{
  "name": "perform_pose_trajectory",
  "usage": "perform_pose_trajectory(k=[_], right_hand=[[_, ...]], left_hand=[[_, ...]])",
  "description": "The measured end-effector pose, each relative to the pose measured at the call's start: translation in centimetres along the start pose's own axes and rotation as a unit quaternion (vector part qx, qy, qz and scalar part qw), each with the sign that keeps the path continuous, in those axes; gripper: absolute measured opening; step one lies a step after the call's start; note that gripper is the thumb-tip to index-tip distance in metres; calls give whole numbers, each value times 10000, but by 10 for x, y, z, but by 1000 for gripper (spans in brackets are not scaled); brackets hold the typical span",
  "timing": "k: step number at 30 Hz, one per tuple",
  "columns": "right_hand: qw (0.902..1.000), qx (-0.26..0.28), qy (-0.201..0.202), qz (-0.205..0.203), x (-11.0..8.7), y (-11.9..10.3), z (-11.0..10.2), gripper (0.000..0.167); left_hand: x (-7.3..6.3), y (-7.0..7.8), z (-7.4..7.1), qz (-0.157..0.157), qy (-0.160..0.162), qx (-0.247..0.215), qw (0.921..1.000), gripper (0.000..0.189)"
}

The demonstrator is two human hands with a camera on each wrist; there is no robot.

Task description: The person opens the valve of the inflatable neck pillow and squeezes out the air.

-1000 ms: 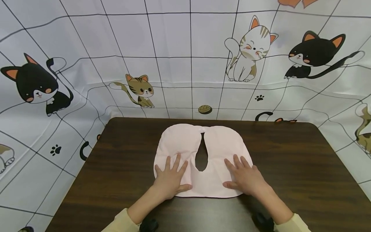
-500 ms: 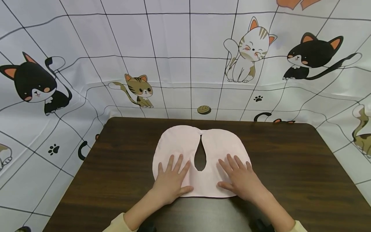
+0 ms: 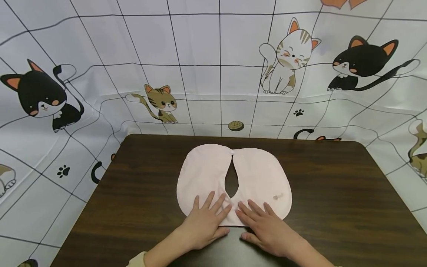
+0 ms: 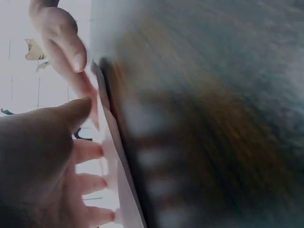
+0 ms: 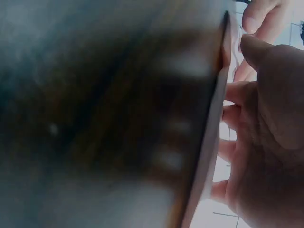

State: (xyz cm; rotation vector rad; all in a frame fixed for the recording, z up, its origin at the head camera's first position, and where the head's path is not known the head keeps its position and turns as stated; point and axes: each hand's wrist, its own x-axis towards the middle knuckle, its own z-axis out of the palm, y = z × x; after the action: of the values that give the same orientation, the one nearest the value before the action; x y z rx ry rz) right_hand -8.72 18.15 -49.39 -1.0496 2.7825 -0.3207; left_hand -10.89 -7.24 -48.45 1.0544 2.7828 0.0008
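A pale pink bib [image 3: 207,167] lies flat on the dark wood table, its neck opening in the middle and its two lobes meeting at the far side. My left hand [image 3: 204,224] rests with spread, straight fingers on the near part, left of the opening. Opposite it, my right hand [image 3: 267,230] lies on the near right part, fingers straight. Both thumbs sit past the bib's near edge. A small greyish mark [image 3: 277,196] shows on the right lobe. In the left wrist view, the fingertips [image 4: 97,183] touch the bib, seen edge-on.
The brown table [image 3: 333,193] extends to both sides of the bib, with a bright sheen near its front. A white sheet [image 3: 200,44] with grid lines and printed cats hangs behind and beside the table.
Both hands have slid inward and toward the near edge, ending close together below the neck opening. The mark on the right lobe has come into sight. The bib stays nearly in place.
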Motion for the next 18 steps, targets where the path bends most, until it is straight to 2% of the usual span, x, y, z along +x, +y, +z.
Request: perform_pose_trajectory(k=[4, 7, 10, 13, 16, 18], right_hand=[[9997, -62, -191, 110, -1, -3, -3, 73], [9995, -95, -284, 120, -2, -6, -7, 76], [9992, 33, -371, 137, -1, -6, -8, 78], [9986, 282, -434, 125, 0, -4, -13, 76], [9984, 477, -287, 57, 0, 3, -23, 68], [9990, 445, 10, 63, 0, 10, -31, 62]], left_hand=[[1, 1, 1, -35, -164, -78, 9998, 58], [0, 2, 1, -38, -126, 42, 9999, 57], [-1, 2, -1, -41, -105, 178, 9998, 58], [1, -1, -4, 29, -254, 113, 9996, 60], [3, -10, -9, 109, -343, -219, 9991, 58], [4, -18, -15, 69, -136, -481, 9987, 53]])
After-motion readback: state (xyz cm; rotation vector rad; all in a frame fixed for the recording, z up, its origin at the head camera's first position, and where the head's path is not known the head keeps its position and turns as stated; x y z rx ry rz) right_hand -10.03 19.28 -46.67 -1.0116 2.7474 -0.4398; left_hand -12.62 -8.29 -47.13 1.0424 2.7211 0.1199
